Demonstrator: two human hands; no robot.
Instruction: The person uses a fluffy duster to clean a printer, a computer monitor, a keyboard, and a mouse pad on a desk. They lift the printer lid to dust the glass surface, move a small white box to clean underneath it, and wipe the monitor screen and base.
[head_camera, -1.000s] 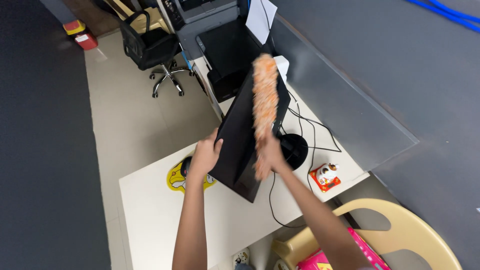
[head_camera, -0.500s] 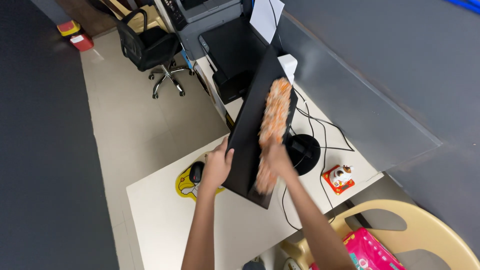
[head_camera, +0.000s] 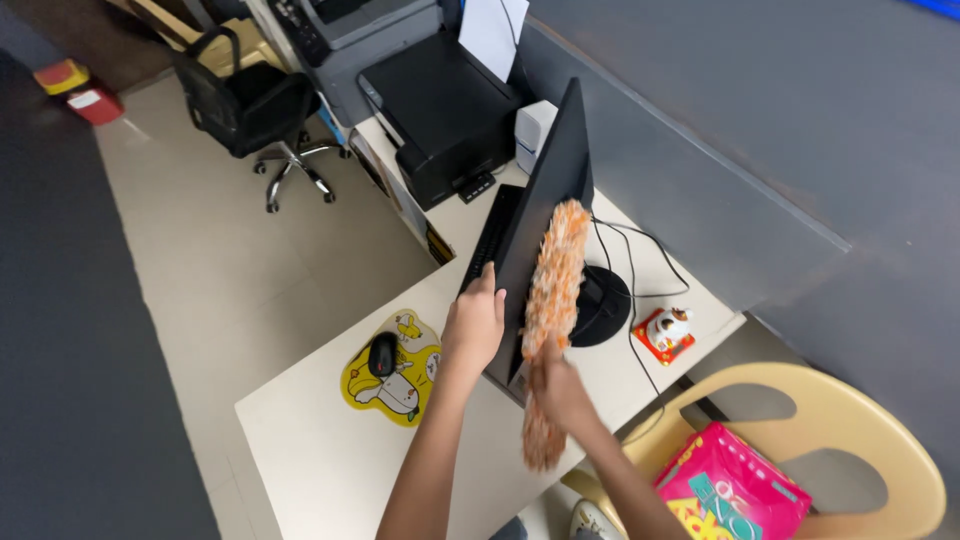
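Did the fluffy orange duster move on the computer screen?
Yes. The orange duster in the right hand has slid down the back of the monitor: its tip was above the top edge, and now sits below it.

My view of a small office corner with a pale floor.

I see a tall grey wall panel (head_camera: 760, 130) running beside a long white desk (head_camera: 300, 450). The floor (head_camera: 200, 270) is smooth cream tile, with a dark grey strip (head_camera: 70, 350) along one side. A black rolling office chair (head_camera: 255, 105) stands far off. A cream plastic chair (head_camera: 850, 420) sits near me. The light is soft and even.
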